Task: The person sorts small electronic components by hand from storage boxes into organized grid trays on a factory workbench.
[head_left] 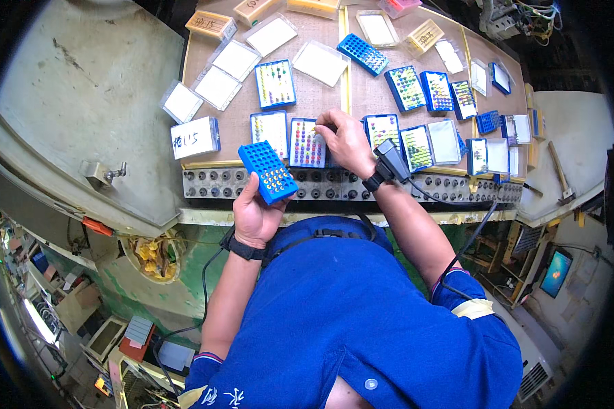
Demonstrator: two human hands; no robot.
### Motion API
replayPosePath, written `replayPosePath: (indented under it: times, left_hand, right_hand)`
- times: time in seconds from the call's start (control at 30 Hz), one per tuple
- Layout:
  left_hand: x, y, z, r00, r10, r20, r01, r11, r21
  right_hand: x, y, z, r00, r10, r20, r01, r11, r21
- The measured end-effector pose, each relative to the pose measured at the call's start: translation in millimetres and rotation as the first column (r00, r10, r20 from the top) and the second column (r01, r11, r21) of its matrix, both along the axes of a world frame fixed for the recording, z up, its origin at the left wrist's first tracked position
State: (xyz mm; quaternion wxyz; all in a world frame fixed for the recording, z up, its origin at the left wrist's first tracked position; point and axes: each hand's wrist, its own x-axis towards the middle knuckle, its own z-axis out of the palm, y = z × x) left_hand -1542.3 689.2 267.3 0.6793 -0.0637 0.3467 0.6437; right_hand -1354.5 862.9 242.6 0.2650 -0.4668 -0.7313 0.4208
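Between the left fingers (250,191) sits a blue perforated block (267,170).

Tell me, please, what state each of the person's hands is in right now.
Left hand: closed, holding a blue perforated tray.
Right hand: curled over a box of coloured pieces; whether closed on one cannot be told.

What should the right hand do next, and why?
Perhaps the right hand should lift one tiny coloured piece from the blue-rimmed box toward the blue perforated tray, because it's reaching over that box and the tray in the left hand has empty-looking holes beyond its gold-coloured pieces.
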Motion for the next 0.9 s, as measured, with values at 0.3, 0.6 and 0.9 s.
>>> replayPosePath:
  times: [0.3, 0.6, 0.9]
  left_hand:
    - [1, -3, 1, 1.0, 0.01, -0.001, -0.01, 1.0, 0.016]
    - [3, -4, 7, 0.999, 0.045, 0.013, -0.045, 0.998, 0.034]
    - [3, -6, 9, 0.999, 0.026, 0.048, -0.029, 0.998, 0.061]
  right_hand:
    - [-6, -1, 9, 0.958, 0.163, 0.234, -0.213, 0.955, 0.208]
    - [-12, 6, -3, 0.995, 0.049, 0.089, -0.065, 0.98, 0.188]
    - [-10, 2, 11, 0.959, 0.174, 0.226, -0.229, 0.942, 0.246]
